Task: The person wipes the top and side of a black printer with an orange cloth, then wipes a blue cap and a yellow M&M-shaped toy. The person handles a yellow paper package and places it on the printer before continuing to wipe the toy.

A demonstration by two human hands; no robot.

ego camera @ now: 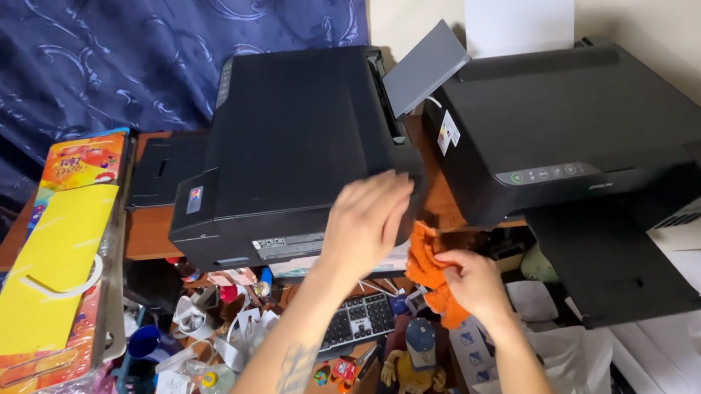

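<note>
Our right hand pinches an orange cloth, long axis hanging near-vertical; our left hand, fingers spread, rests flat on the left printer.

I'm looking down into a cramped home office corner, two black inkjet printers side by side on a wooden desk, computer keyboard on a cluttered lower shelf, blue patterned curtain behind, loose paper sheets at right.

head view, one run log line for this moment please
left hand on left black printer front edge | right hand holds orange cloth | second printer right
</note>
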